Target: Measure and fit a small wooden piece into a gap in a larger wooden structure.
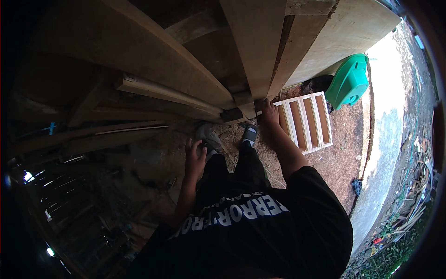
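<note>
My left hand (195, 157) is held over the ground in front of my left leg, its fingers apart and slightly bent, with nothing in it. My right hand (269, 115) reaches forward to the lower end of a wide wooden board (260, 42). Its fingers are closed beside a small wooden block (245, 105); what they grip is too dark to make out. Left of that board, more long planks (172, 93) converge toward the same spot.
A slatted wooden frame (304, 123) lies right of my right forearm, with a green plastic tub (351, 80) beyond it. Sawdust covers the ground (341, 153) around my sandalled feet. A concrete strip (388, 153) and scattered wood scraps (416, 186) lie far right. Dark timber (93, 137) is stacked at left.
</note>
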Demonstrator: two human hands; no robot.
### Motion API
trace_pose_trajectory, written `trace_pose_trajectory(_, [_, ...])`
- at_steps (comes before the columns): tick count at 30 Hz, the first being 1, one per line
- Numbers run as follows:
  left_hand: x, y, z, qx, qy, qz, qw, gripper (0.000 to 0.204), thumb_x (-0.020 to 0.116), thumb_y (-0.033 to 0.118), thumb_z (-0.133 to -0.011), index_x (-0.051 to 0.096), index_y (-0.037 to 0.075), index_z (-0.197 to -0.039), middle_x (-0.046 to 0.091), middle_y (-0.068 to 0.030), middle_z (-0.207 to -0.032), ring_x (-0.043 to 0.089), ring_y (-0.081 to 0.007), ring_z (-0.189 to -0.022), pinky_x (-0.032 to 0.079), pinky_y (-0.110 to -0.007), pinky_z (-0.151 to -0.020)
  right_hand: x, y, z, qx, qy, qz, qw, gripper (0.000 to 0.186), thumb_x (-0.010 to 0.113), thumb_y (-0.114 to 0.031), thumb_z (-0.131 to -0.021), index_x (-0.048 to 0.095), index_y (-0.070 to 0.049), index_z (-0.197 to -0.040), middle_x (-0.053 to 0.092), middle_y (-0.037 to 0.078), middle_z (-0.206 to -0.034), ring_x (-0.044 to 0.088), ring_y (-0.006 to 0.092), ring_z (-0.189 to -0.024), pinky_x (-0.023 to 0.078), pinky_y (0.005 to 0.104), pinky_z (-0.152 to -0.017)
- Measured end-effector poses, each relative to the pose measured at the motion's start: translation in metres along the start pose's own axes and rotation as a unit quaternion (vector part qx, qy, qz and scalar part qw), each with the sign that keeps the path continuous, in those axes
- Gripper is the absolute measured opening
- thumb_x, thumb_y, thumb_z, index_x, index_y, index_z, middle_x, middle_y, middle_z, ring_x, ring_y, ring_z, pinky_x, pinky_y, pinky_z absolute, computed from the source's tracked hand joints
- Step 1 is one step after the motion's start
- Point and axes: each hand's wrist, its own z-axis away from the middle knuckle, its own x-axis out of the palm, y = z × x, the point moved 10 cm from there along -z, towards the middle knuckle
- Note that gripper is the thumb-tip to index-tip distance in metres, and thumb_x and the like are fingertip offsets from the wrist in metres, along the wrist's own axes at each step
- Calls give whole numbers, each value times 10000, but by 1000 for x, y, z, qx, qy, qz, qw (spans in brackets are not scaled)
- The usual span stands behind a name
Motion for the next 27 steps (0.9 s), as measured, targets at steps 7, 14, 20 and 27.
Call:
trace_pose_trajectory(7, [6,-10,8,-9,-20,13,1000,389,658,270,-1004,585,99,-1346,353,-202,-1575,447,-347,-1409,460,-459,-1070,13,-1,40,-19,9,56,998,178,661,-236,-849,676,-143,-1001,618,96,-1138,592,297,-1129,478,458,-970])
trace_pose_trajectory(14, [15,-8,9,10,-27,26,999,368,664,249,-998,599,101,-1328,397,-208,-1546,455,-354,-1404,445,-452,-1086,41,6,92,-23,-95,-6,995,254,639,-305,-886,683,-92,-1018,651,137,-1103,597,345,-1146,468,462,-996])
trace_pose_trajectory(20, [17,2,8,30,-31,30,999,345,660,234,-998,610,90,-1308,438,-215,-1513,481,-365,-1380,448,-429,-1087,3,1,54,0,-61,13,998,156,640,-182,-867,680,-115,-1002,649,101,-1109,605,333,-1112,512,435,-945])
trace_pose_trajectory(27, [25,-20,14,-30,-73,72,994,390,638,267,-1011,563,103,-1357,397,-216,-1537,475,-381,-1381,486,-441,-1031,-12,9,10,69,-83,2,994,229,646,-230,-879,700,-110,-1067,656,125,-1169,614,380,-1135,544,468,-958])
